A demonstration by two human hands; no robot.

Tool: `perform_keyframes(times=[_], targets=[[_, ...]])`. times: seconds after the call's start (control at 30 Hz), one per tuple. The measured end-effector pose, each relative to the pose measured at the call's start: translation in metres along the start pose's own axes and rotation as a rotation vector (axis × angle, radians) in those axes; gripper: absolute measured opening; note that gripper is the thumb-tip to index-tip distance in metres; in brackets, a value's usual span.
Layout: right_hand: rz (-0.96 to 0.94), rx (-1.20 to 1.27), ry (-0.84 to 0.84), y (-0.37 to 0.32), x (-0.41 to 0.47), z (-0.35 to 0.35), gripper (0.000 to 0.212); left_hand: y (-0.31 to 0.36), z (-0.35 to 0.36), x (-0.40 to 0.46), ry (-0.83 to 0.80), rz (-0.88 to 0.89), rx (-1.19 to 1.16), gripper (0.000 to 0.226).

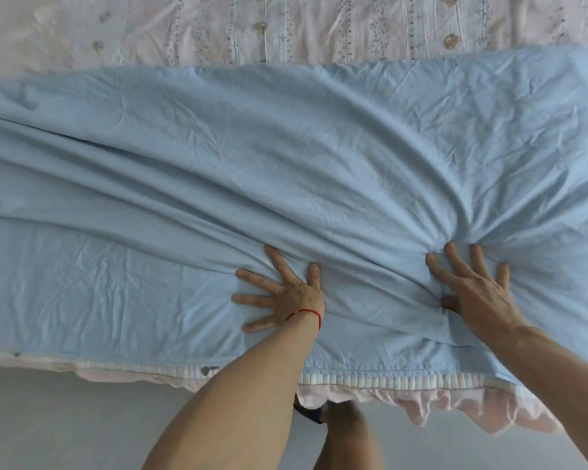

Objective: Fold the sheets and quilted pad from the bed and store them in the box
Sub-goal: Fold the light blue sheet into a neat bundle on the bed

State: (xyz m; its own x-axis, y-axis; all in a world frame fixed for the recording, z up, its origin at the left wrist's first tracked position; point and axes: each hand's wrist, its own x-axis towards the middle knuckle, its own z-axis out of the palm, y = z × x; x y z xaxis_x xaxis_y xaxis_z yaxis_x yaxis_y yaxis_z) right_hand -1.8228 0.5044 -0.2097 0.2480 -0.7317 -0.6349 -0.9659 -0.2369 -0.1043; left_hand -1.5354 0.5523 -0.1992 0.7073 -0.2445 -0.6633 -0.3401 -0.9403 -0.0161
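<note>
Pale blue sheet point(286, 157) (creased, rippled) under both flat, spread hands, left point(282, 293) and right point(472, 286)

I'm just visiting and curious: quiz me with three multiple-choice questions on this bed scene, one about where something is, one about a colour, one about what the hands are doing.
1. Where does the plain light blue cotton sheet lie?
A. on the floor
B. spread over the pink patterned quilted pad
C. inside a box

2. What colour is the thin string bracelet on the left wrist?
A. red
B. green
C. black

3. How are the left hand and right hand placed?
A. lifting the sheet into the air
B. hanging idle
C. pressing down on the sheet with fingers spread

Answers: 1 B, the pad shows beyond and below the sheet; 2 A, the string is red; 3 C, both hands lie on the fabric, creases fanning out.
</note>
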Motion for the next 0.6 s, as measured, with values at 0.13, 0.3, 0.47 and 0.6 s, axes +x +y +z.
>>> perform_keyframes(times=[0.13, 0.3, 0.47, 0.6], targets=[[0.042, -0.061, 0.009, -0.004, -0.004, 0.0, 0.094, 0.0, -0.008, -0.002, -0.076, 0.01, 0.02, 0.096], [0.161, -0.148, -0.096, -0.031, -0.004, -0.03, 0.075, -0.015, -0.044, -0.004, -0.29, 0.165, 0.072, 0.111], [0.368, -0.041, -0.088, -0.1, -0.024, -0.08, 0.045, -0.057, -0.1, 0.005, -0.151, 0.338, -0.214, 0.083], [0.147, 0.489, 0.414, -0.227, -0.08, -0.078, 0.042, -0.101, -0.139, 0.07, 0.094, 0.176, -0.658, 0.07]])
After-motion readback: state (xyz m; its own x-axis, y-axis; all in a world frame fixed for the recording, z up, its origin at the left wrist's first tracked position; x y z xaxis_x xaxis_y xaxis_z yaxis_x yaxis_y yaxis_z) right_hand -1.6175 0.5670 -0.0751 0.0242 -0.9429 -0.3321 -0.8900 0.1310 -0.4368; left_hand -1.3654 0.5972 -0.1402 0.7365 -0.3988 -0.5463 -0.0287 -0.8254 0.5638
